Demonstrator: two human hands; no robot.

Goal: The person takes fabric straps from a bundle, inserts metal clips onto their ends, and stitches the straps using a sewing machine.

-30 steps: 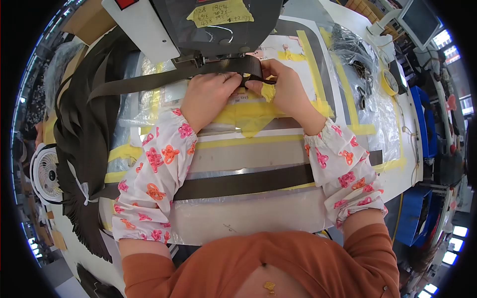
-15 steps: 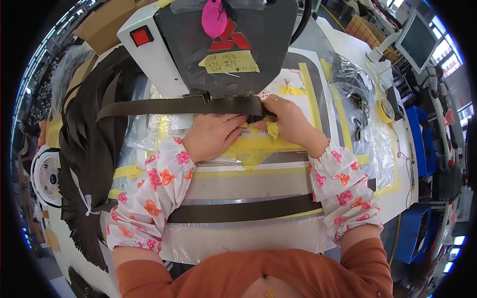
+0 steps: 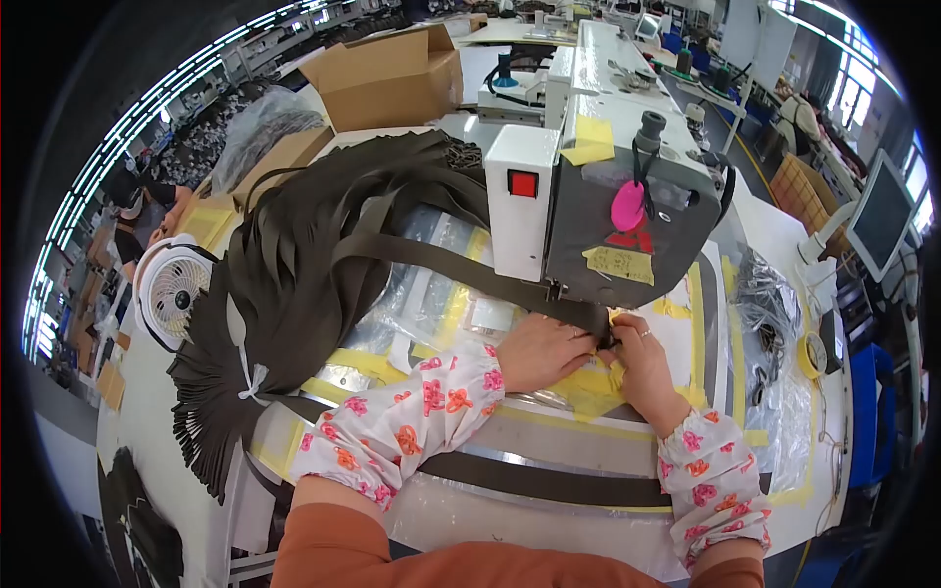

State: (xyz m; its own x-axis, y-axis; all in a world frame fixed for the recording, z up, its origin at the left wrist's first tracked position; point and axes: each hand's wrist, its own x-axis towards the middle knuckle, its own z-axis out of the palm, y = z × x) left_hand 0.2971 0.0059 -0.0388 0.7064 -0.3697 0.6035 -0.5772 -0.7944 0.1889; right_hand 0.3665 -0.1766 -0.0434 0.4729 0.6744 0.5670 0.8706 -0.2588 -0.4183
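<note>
A long dark brown strap (image 3: pixel 441 261) runs from a large bundle of like straps (image 3: pixel 304 235) to beneath the head of a sewing machine (image 3: pixel 573 186). My left hand (image 3: pixel 541 353) lies flat beside the strap's end, under the machine head, fingers pointing right and touching the work. My right hand (image 3: pixel 647 370) pinches the folded end of the strap just right of the needle area. Fingers and machine partly hide the strap's tip. Yellow tape (image 3: pixel 593 390) covers the work surface below both hands.
Another dark strap (image 3: pixel 549 480) lies across the table's front. A white fan (image 3: pixel 176 294) stands left of the bundle, with a cardboard box (image 3: pixel 392 83) behind. At right are plastic-covered metal parts (image 3: pixel 765 323), a tape roll (image 3: pixel 812 355) and a monitor (image 3: pixel 879 216).
The head view has tilted up and turned left, so the machine and hands appear farther right and lower. Both hands remain at the strap's end.
</note>
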